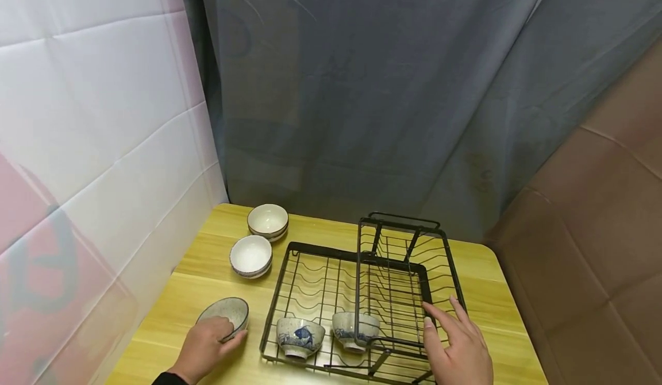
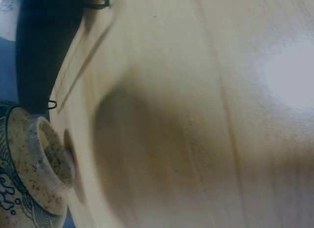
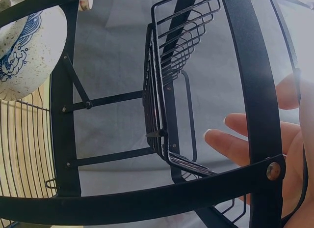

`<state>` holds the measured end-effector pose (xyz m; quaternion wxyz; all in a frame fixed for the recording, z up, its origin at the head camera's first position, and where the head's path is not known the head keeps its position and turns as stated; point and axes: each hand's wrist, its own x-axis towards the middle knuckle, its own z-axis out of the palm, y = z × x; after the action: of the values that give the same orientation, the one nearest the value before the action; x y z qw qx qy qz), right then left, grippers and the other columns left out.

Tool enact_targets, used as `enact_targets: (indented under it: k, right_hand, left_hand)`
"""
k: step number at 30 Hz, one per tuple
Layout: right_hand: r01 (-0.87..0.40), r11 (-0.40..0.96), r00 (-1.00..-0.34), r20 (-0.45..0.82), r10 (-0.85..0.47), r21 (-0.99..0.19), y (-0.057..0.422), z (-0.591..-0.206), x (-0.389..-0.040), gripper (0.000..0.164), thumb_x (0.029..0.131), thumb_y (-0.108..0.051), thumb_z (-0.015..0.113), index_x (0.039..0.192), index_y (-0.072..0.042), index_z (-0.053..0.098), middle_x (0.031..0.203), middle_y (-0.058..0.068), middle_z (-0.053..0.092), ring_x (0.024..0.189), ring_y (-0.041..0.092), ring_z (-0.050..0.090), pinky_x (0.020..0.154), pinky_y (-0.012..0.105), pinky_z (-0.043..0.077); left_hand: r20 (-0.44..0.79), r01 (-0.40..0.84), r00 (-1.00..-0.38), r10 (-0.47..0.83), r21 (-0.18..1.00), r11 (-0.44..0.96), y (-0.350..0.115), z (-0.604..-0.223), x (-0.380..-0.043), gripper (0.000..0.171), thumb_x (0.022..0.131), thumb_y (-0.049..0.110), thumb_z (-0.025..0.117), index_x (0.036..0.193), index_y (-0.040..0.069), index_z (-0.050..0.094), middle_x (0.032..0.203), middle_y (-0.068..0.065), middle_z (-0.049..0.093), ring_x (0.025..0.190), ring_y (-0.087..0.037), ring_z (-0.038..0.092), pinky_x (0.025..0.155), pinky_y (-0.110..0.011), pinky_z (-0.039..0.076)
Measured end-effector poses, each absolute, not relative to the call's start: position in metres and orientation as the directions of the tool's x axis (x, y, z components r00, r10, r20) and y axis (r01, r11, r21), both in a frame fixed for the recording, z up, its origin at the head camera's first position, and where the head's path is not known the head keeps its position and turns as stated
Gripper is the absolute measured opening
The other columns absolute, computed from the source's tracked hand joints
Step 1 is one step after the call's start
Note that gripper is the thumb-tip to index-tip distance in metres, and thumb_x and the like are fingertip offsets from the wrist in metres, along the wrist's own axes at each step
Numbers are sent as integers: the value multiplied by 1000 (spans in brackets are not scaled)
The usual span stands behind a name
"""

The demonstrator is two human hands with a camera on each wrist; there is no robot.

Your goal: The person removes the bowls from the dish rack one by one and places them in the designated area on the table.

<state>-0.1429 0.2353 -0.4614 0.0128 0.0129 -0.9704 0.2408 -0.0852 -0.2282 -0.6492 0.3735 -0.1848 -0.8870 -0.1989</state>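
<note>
My left hand (image 1: 204, 345) grips a speckled bowl (image 1: 233, 310) by its rim, with the thumb outside and the fingers over the edge. In the left wrist view the blue-patterned bowl (image 2: 29, 169) shows its foot ring close to the table; whether it touches is unclear. My right hand (image 1: 460, 347) is by the right side of a black two-tier dish rack (image 1: 429, 293), fingers extended. I cannot tell whether they touch its frame. On the lower tier, a bowl with a blue fish (image 1: 301, 336) stands beside another blue-patterned bowl (image 1: 345, 324), which the upper tier partly covers.
Left of the rack are two stacks of white-lined bowls, a nearer stack (image 1: 251, 255) and a farther stack (image 1: 268, 221). The wooden table (image 1: 181, 293) borders a white sheet (image 1: 129, 97) on the left, a grey curtain (image 1: 351, 115) behind and a brown sheet (image 1: 584, 230) on the right.
</note>
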Motion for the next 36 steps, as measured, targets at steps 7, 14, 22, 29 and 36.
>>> enact_targets:
  k: [7, 14, 22, 29, 36]
  right_hand:
    - [-33, 885, -999, 30, -21, -464, 235, -462, -144, 50, 109, -49, 40, 139, -19, 66, 141, 15, 63, 149, 42, 34, 112, 68, 28]
    - [-20, 885, -1000, -4, -25, -466, 235, -462, -144, 52, 109, -50, 39, 141, -18, 65, 142, 14, 63, 151, 41, 31, 114, 68, 26]
    - [-39, 885, -999, 34, -26, -464, 235, -462, -144, 50, 109, -48, 41, 139, -18, 66, 141, 14, 64, 149, 41, 35, 112, 68, 28]
    - [-13, 884, -1000, 9, -10, -468, 236, -462, -145, 52, 109, -50, 39, 141, -18, 65, 142, 15, 62, 150, 41, 32, 113, 68, 26]
    - [-11, 882, -1000, 27, 2, -471, 235, -462, -144, 49, 109, -47, 42, 139, -17, 66, 140, 15, 64, 150, 41, 34, 114, 67, 26]
  left_hand:
    - [719, 477, -661, 214, 182, 860, -223, -654, -85, 51, 89, 39, 78, 63, 26, 37, 65, 20, 33, 57, 3, 35, 53, -15, 29]
    - [692, 471, -678, 247, 152, 869, -218, -657, -81, 51, 81, 41, 85, 63, 26, 38, 65, 19, 35, 58, -1, 39, 54, -18, 31]
    - [662, 481, -696, 280, 140, 866, -219, -662, -74, 49, 69, 38, 90, 65, 26, 42, 67, 20, 34, 60, 1, 37, 56, -18, 31]
    - [638, 513, -701, 319, 141, 846, -219, -661, -73, 47, 69, 34, 92, 66, 26, 46, 69, 20, 37, 62, 2, 38, 57, -17, 32]
    - [565, 513, -756, 331, 197, 835, -218, -662, -66, 44, 75, 31, 90, 65, 28, 47, 70, 23, 38, 64, 6, 36, 59, -15, 32]
